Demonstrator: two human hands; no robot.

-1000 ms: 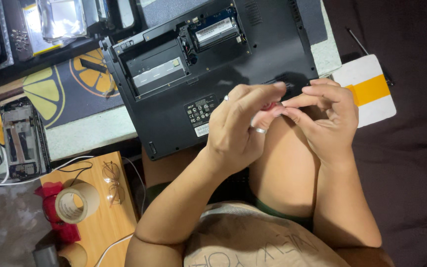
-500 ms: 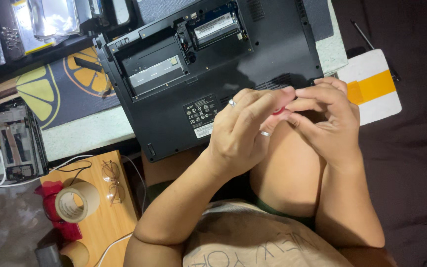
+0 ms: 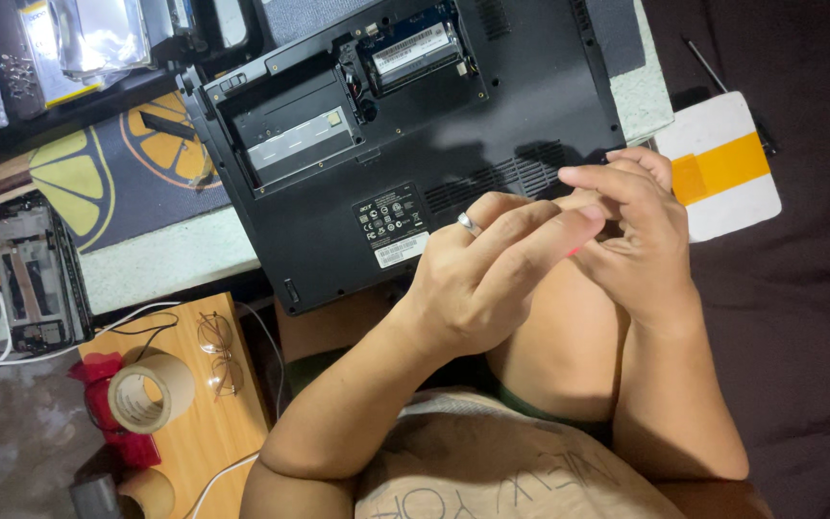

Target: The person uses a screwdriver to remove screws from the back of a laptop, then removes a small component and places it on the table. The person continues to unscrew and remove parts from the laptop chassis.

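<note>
In the head view, the left hand [image 3: 477, 279] and right hand [image 3: 631, 226] meet over the edge of the upturned black laptop [image 3: 405, 144] on the surface [image 3: 160, 259], fingers pinched around something small and reddish, mostly hidden. This looks like handling a tiny part, which asks for a steady, fine grip.

The fingers [image 3: 569, 216] of both hands meet just in front of the upturned laptop [image 3: 492, 125], which lies on the counter [image 3: 160, 259] beyond them. A flat box [image 3: 722, 168] lies just right of them. Far to their left, eyeglasses [image 3: 218, 351] and a tape roll [image 3: 146, 392] rest on a board [image 3: 228, 432].
</note>
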